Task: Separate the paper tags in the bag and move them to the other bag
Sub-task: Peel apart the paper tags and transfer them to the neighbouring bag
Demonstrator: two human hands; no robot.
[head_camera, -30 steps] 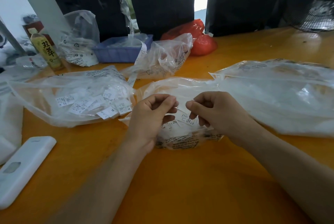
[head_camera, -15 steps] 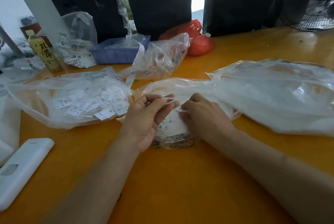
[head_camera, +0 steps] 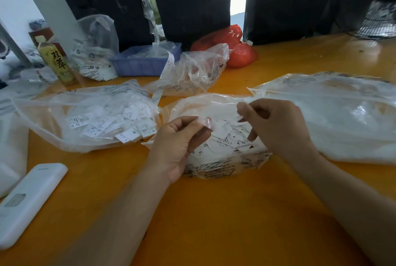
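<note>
My left hand [head_camera: 177, 145] pinched a small blurred paper tag [head_camera: 204, 121] between thumb and fingertips, above the middle bag [head_camera: 216, 167] of loose tags on the orange table [head_camera: 214, 212]. My right hand [head_camera: 278, 128] pinched something pale over that bag; what, I couldn't tell. The other bag [head_camera: 85, 120], holding tags, lay just left.

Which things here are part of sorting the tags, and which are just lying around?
In use: left hand pinching a tag; right hand pinching another; middle bag; left bag.

Lying about: bottle, blue tray, red bag, white case, fan, right bag.
</note>
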